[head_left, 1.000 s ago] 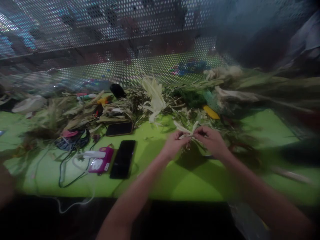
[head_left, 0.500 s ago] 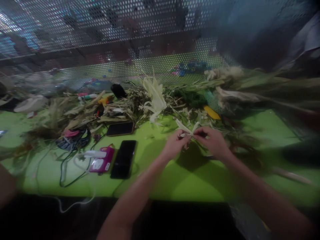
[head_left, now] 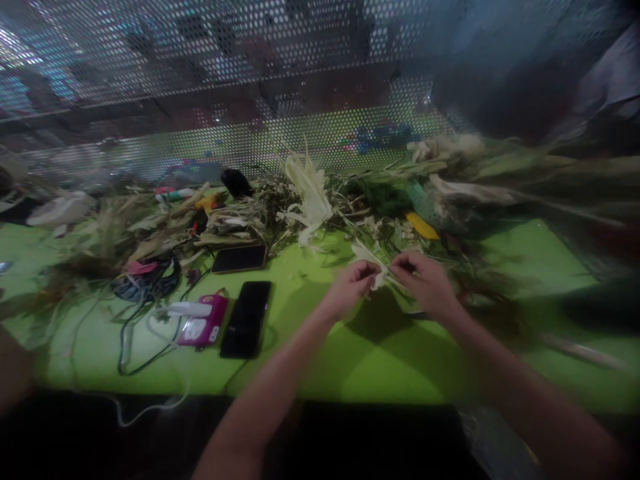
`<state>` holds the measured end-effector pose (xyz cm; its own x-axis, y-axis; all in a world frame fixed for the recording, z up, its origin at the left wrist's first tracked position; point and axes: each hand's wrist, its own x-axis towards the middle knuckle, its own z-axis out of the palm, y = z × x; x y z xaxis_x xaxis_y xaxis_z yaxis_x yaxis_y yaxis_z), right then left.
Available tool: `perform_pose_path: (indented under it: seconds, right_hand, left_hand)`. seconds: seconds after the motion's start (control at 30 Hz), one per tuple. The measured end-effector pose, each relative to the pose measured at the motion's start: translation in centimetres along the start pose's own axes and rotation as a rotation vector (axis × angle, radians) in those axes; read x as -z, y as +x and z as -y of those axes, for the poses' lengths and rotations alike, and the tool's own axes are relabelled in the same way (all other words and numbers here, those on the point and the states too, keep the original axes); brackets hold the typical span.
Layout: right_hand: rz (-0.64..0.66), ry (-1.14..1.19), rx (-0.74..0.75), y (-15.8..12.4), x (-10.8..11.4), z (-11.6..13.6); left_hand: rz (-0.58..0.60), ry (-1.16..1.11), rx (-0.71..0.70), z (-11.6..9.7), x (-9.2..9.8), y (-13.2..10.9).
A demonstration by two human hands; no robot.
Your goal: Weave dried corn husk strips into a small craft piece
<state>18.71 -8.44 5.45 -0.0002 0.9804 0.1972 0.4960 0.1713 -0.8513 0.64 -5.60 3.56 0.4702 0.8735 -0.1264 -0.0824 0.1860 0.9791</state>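
Observation:
Between my two hands is a small piece of pale corn husk (head_left: 379,275), held above the green tabletop (head_left: 370,373). My left hand (head_left: 351,283) pinches its left side. My right hand (head_left: 423,279) grips the right side with thumb and forefinger pressed together. One pale flap of the husk stands up beyond my fingers, and another part hangs below them. A larger pale corn husk bundle (head_left: 309,193) lies just past my hands, with dried plant scraps around it.
Two phones (head_left: 246,320) lie left of my hands, beside a magenta power adapter (head_left: 204,321) with a white plug and cables. Dried husks (head_left: 165,233) spread along the back before a perforated metal screen (head_left: 200,153). A yellow object (head_left: 423,225) sits behind my right hand.
The husk piece has turned between my fingers: its two raised flaps no longer form a V, and more of it hangs down. My left fingers have shifted slightly right.

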Motion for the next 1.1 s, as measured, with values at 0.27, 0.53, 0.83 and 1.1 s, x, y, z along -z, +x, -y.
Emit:
perform_pose_path:
  seconds: [0.27,0.53,0.83,1.1]
  right_hand:
    - [-0.136,-0.116,0.129,0.2,0.4,-0.1]
    - [-0.130,-0.249,0.384,-0.1,0.1,-0.2]
    - [-0.017,-0.146,0.321,-0.5,0.0,-0.2]
    - [-0.012,0.357,-0.002,0.1,0.5,-0.7]
  left_hand:
    - [-0.114,0.133,-0.129,-0.6,-0.7,-0.4]
    - [-0.180,0.070,-0.086,0.5,-1.2,0.1]
    - [-0.096,-0.081,-0.024,0.6,-1.0,0.3]
    - [-0.093,-0.291,0.103,0.3,-0.9,0.0]
